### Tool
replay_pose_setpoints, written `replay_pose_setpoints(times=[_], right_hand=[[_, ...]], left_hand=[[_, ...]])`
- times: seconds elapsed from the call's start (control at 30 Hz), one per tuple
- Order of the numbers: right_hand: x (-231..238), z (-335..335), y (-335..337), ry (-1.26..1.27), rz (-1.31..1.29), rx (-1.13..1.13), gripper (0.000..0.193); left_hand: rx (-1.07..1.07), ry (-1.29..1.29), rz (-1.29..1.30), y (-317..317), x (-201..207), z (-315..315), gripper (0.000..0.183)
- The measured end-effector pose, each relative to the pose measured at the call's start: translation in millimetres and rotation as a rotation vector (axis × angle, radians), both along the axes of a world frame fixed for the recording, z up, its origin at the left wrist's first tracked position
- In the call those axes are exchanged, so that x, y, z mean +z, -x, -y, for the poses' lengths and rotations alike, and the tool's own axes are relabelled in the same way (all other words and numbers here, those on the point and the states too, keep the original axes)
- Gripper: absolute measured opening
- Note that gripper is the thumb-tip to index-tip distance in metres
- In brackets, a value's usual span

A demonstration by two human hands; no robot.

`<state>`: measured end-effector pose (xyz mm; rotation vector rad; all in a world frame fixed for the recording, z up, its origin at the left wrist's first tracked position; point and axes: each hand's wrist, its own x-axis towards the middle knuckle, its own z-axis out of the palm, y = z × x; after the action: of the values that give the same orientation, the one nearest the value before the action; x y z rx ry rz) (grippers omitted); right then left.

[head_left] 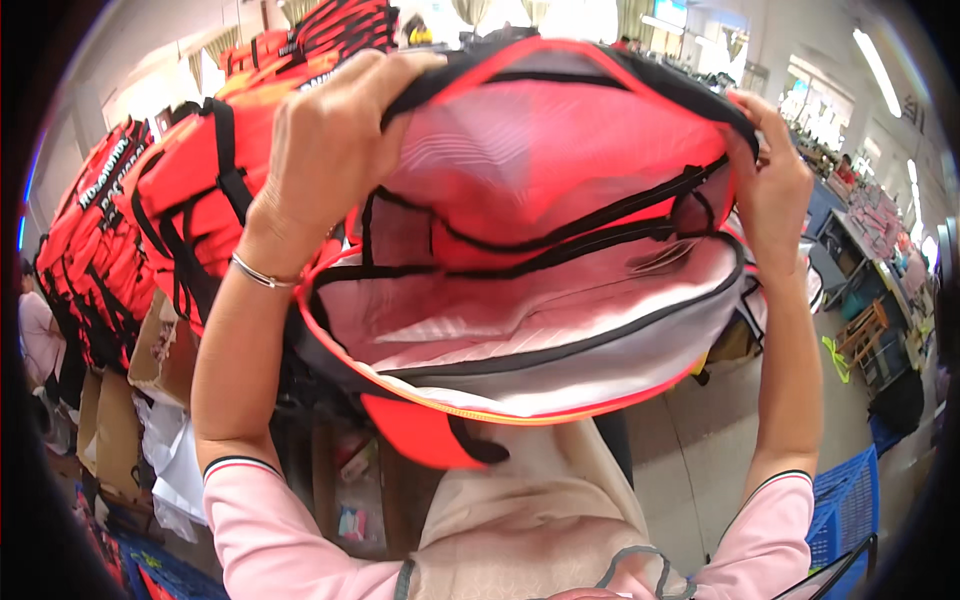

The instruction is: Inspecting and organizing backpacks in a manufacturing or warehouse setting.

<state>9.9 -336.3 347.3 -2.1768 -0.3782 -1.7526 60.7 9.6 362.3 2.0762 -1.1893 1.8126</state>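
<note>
Between my raised arms hangs a red and black bag (560,350), its zip mouth spread wide toward me. Pale lining and black-bound inner seams show inside it. My left hand (330,140) grips the upper left edge of the opening, fingers curled over the black rim. On the upper right edge, my right hand (775,185) pinches the black border. The bag's lower lip, edged with an orange-yellow zip, sags near my apron (540,490). A red flap with a black strap dangles beneath its left side. The bag's outer far side is hidden.
Stacked red bags (200,180) with black straps rise at the left. Below them stand cardboard boxes (105,425) and white plastic wrap (175,460). A blue basket (845,500) is at the lower right. Workbenches (870,240) and a wooden stool (862,335) lie farther right.
</note>
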Motion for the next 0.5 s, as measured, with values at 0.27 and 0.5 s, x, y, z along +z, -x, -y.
replay_pose_setpoints(times=[0.27, 0.5], right_hand=[[75.4, 76.0, -57.9, -0.235, -0.371, 0.828, 0.026], [-90.3, 83.9, -126.8, -0.344, -0.970, 0.535, 0.032]], left_hand=[[-0.010, -0.169, -0.690, -35.4, 103.3, -3.1, 0.040], [-0.768, 0.695, -1.963, -79.8, -33.8, 52.1, 0.049]])
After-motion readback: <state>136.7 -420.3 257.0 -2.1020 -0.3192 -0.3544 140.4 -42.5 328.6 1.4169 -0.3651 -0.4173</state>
